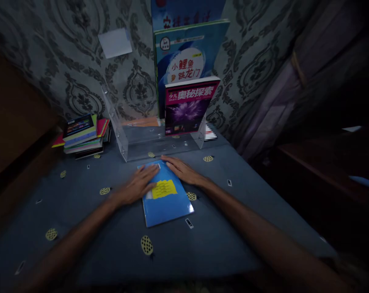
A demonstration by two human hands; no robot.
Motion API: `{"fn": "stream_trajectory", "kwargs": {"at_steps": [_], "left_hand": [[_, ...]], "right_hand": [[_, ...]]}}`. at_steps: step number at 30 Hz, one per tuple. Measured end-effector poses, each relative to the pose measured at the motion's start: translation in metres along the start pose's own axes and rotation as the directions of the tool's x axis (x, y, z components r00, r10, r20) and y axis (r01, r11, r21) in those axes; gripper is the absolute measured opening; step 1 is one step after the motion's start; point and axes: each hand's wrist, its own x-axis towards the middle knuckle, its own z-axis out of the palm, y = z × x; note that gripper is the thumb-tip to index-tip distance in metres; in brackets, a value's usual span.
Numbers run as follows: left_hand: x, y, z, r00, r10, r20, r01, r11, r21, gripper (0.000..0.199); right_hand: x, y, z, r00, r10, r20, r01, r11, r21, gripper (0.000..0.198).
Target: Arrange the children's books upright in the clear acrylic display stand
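Blue book (168,208) laid flat on the worktop (111,240), before a clear rack (119,140).
Its long axis is run from the near side toward the rack, the far end angled slightly left; its left part is covered by the left hand (138,182), its far right edge by the right hand (184,170), both grips slack with fingers outstretched. Beyond, a purple book (184,108) is held upright in the rack, and books are stacked (83,139) to the left.
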Motion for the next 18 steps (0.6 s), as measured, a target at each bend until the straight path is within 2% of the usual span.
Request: {"fn": "stream_trajectory", "kwargs": {"at_steps": [3,6,12,18], "left_hand": [[-0.013,-0.028,0.001,0.991,-0.130,-0.037,0.130,0.991,-0.002,0.064],[-0.026,-0.031,0.002,0.992,-0.123,-0.033,0.123,0.992,-0.005,0.063],[-0.050,-0.002,0.006,0.999,-0.046,-0.012,0.046,0.999,0.021,0.061],[-0.081,0.041,0.013,0.994,0.110,0.019,-0.110,0.994,0.027,0.068]], "right_hand": [[0.001,-0.001,0.002,1.000,0.003,0.015,-0.002,0.999,-0.032,0.052],[0.001,-0.001,0.004,0.999,-0.010,0.033,0.012,0.997,-0.072,0.051],[0.000,-0.003,0.008,0.999,0.006,0.046,0.000,0.993,-0.116,0.047],[-0.001,-0.003,0.012,0.999,-0.010,0.037,0.015,0.988,-0.156,0.050]]}}
